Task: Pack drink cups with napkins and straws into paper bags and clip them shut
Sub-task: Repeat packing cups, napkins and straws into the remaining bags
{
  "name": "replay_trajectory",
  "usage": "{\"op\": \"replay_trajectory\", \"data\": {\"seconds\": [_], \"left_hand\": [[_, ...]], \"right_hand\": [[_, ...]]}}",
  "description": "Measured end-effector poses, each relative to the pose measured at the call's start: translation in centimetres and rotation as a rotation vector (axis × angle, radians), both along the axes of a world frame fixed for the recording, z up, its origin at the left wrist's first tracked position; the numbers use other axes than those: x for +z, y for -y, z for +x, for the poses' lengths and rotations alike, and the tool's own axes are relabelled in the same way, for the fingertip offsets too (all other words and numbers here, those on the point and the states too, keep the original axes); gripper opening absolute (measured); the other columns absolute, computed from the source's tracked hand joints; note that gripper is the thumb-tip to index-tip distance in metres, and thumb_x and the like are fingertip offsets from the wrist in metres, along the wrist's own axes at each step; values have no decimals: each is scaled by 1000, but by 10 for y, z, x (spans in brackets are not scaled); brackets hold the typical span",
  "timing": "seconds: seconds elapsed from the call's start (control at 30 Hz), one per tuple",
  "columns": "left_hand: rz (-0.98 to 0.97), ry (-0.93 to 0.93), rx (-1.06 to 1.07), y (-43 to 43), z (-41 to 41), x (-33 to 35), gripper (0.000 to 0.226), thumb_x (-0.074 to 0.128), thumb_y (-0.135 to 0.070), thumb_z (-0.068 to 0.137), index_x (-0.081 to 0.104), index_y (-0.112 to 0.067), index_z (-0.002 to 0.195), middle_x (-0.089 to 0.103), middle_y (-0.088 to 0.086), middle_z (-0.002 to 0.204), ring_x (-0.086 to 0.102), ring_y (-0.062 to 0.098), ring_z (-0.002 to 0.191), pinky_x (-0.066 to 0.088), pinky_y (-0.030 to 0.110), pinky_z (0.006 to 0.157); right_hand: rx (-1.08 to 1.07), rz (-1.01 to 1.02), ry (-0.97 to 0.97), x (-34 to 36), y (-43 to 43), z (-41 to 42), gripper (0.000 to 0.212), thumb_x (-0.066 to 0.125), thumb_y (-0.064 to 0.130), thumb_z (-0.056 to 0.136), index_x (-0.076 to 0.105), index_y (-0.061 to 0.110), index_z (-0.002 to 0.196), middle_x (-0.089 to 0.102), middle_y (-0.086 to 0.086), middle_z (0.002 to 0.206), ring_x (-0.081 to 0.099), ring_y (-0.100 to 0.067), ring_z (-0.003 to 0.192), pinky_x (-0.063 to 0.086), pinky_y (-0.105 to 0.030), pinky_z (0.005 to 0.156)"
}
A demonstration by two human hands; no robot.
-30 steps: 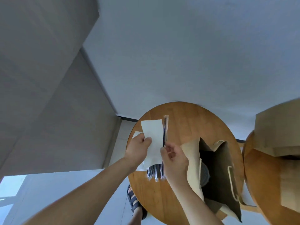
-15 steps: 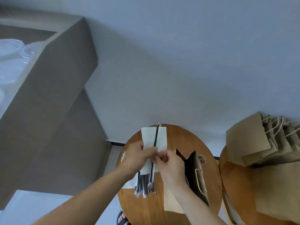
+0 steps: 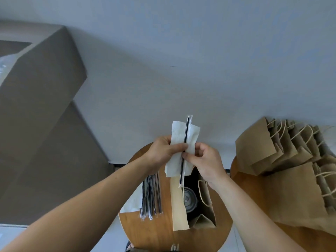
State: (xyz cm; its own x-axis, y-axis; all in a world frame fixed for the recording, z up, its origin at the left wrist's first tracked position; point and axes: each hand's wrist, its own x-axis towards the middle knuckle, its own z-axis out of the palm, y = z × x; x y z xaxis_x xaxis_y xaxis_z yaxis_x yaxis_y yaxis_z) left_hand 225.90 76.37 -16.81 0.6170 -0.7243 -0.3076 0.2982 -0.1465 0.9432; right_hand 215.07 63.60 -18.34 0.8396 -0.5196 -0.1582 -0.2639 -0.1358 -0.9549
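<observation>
Straw (image 3: 187, 128) pinched by right grip (image 3: 207, 160) against napkin (image 3: 177, 135) held in left grip (image 3: 163, 151) — both above open paper bag (image 3: 179, 206).

Both hands are bare: the left hand (image 3: 164, 151) and the right hand (image 3: 207, 160) show plain skin across fingers, knuckles and backs, with fine creases over the right hand's knuckles. Behind each hand a wrist runs into an uncovered forearm; the left forearm (image 3: 91, 206) and the right forearm (image 3: 254, 215) are bare all the way to the picture's lower corners, and the wide lens makes them look broader the further they lie from the hands. Far below the left hand, at the bottom edge, part of a foot (image 3: 129, 246) shows in what looks like a dark sandal, mostly hidden.
</observation>
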Motion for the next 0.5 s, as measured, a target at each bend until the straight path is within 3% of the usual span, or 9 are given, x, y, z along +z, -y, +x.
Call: {"op": "replay_trajectory", "data": {"seconds": [0.17,0.27,0.33,0.4,0.5], "left_hand": [[-35,55,26,13,-1,1,25,73,-17,87,69,-10,111,76,8,100,73,26,91,60,39,79],[-48,117,79,18,1,1,50,74,-35,80,59,-18,124,73,6,105,72,25,95,59,37,81],[137,253,68,16,0,-9,69,71,-52,76,49,-22,135,67,-3,110,67,18,100,55,33,83],[436,353,-17,9,-3,-30,80,69,-60,75,43,-22,141,60,-7,123,60,15,109,51,34,91],[749,344,-276,0,-15,-64,64,65,-59,80,56,-14,124,63,4,118,64,24,104,55,40,88]], "right_hand": [[-7,8,15,9,11,-3,18,80,28,80,72,27,96,76,6,91,73,-14,85,60,-44,80],[-114,-86,75,21,21,1,12,76,36,76,74,30,86,75,8,81,71,-11,76,58,-31,66],[-232,-111,105,26,29,6,5,74,31,77,70,31,74,69,12,68,64,-5,60,49,-20,51],[-343,-92,101,20,34,14,13,72,22,79,64,26,69,65,13,63,59,-1,53,40,-12,42],[-357,-37,-49,-4,24,29,7,67,13,85,63,18,89,68,5,83,65,-11,73,43,-14,45]]}}
